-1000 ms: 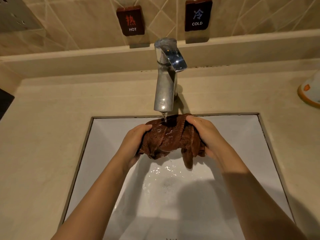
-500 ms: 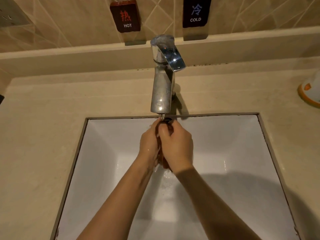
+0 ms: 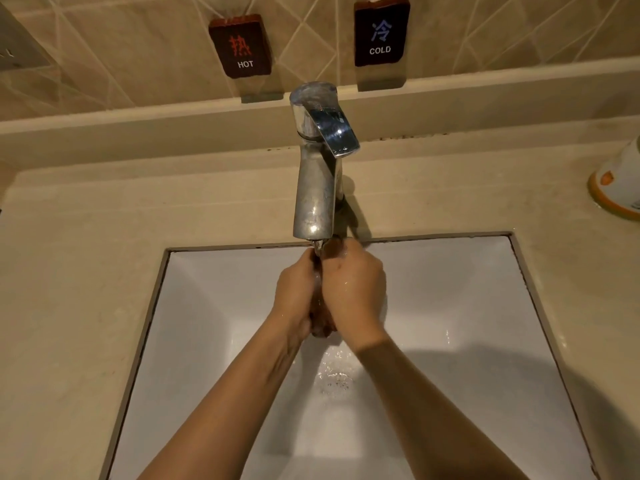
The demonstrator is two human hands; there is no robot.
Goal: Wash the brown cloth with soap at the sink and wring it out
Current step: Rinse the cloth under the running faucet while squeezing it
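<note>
The brown cloth (image 3: 322,329) is bunched into a tight roll between both hands, and only its lower end and a bit at the top show. My left hand (image 3: 296,294) grips it from the left and my right hand (image 3: 353,292) grips it from the right, the two pressed together. They are right under the spout of the chrome tap (image 3: 317,188), over the white sink (image 3: 467,306). Water runs from the spout onto the cloth and splashes in the basin below.
A white and orange container (image 3: 620,188) stands on the beige counter (image 3: 76,289) at the right edge. HOT (image 3: 242,46) and COLD (image 3: 381,32) signs hang on the tiled wall above a ledge behind the tap.
One second ago the cloth was spread open between my hands. My hands have since come together and squeezed it into a tight roll under the tap.
</note>
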